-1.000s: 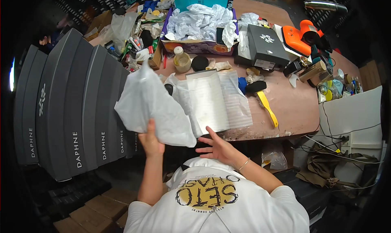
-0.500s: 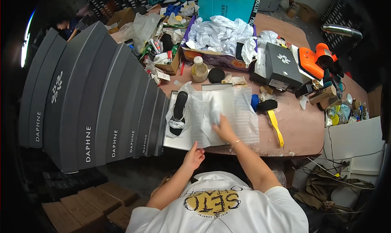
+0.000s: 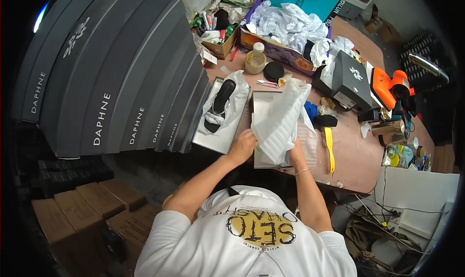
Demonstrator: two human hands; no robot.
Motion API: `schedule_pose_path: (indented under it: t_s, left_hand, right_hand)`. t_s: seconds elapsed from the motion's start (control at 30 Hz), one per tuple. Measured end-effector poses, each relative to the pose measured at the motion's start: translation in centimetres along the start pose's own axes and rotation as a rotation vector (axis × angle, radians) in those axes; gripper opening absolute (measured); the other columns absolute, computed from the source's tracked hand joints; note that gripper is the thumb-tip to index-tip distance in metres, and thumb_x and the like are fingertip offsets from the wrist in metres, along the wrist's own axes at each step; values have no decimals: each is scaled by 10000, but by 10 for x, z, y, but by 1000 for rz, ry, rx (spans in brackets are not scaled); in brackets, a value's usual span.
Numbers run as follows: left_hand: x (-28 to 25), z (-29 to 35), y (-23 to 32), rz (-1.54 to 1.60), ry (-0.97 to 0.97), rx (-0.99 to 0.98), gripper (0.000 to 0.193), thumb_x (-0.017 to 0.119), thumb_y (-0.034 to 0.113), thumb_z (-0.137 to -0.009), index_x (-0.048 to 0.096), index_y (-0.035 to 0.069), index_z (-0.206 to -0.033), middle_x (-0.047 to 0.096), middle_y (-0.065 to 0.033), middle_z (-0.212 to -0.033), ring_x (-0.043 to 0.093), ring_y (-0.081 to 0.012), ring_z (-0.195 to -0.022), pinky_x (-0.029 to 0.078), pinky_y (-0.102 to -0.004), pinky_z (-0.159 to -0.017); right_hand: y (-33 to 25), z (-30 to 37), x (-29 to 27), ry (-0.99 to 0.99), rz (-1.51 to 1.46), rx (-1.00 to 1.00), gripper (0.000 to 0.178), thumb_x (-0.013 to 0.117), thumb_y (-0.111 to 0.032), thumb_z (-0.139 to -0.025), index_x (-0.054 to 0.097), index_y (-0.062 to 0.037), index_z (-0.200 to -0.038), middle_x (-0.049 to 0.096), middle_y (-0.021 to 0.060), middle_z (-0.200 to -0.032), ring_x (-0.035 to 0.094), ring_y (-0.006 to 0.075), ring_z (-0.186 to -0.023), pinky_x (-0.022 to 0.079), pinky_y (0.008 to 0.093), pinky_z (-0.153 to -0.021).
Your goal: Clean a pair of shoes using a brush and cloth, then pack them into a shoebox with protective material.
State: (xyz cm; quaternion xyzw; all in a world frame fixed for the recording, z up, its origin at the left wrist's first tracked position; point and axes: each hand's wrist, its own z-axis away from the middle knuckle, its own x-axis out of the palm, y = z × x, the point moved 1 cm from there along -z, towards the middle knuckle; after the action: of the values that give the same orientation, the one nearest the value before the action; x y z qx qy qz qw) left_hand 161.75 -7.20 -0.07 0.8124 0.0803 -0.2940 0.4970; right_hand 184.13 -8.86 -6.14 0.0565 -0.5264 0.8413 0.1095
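Observation:
A folded bundle of white foam sheet lies slanted over an open grey shoebox in front of me. What it wraps, if anything, is hidden. My right hand grips the bundle's near end, its fingertips partly covered. At the bundle's left edge, beside the box, my left hand has its fingers curled, and what they hold is hidden. A black sandal with a sparkling strap rests on white tissue in a shallow white tray to the left.
Tall stacked grey shoeboxes crowd the left. Behind stand a jar, a black round lid and a carton of crumpled tissue. A yellow-handled brush, a closed grey shoebox and an orange tool occupy the right.
The flat foam sheet is now folded into a bundle and lifted off the tray onto the other box. My right hand has come nearer; my left has moved up to the bundle. The view has shifted.

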Motion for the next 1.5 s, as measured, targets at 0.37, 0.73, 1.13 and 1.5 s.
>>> schedule_pose_path:
  t_s: [0.37, 0.73, 1.13, 1.5]
  left_hand:
    - [92, -10, -25, -38, -222, -190, 370, 566, 168, -836, 560, 51, -1187, 610, -149, -1113, 568, -309, -1068, 463, -357, -893]
    - [-2, -46, -7, 15, -284, -394, 306, 570, 93, -804, 571, -8, -1092, 642, -119, -879, 625, -268, -781, 498, -322, -680]
    - [-12, 18, -5, 901, -111, -1056, 714, 584, 512, -875, 394, -1, -1332, 552, -54, -917, 493, -64, -653, 401, -207, -550]
    - [0, 51, -12, 1269, 327, -1085, 287, 618, 157, -891, 542, 33, -1139, 622, -55, -1022, 616, -140, -903, 498, -260, -742]
  right_hand:
    - [-8, 10, 6, -30, 0, -39, 425, 614, -164, -816, 543, 34, -1185, 620, 79, -1104, 586, 158, -999, 471, 302, -849]
    - [11, -4, -9, -10, 600, -348, 424, 626, -164, -784, 548, 18, -1159, 646, 145, -1058, 637, 272, -913, 487, 354, -806]
    - [22, 8, 13, -200, 1099, -509, 427, 674, -119, -718, 560, -15, -1116, 543, 200, -1127, 561, 376, -987, 482, 429, -824]
    - [5, 22, 28, -113, 1245, -641, 619, 669, -100, -689, 467, -48, -1272, 523, 211, -1156, 533, 394, -1011, 440, 447, -878]
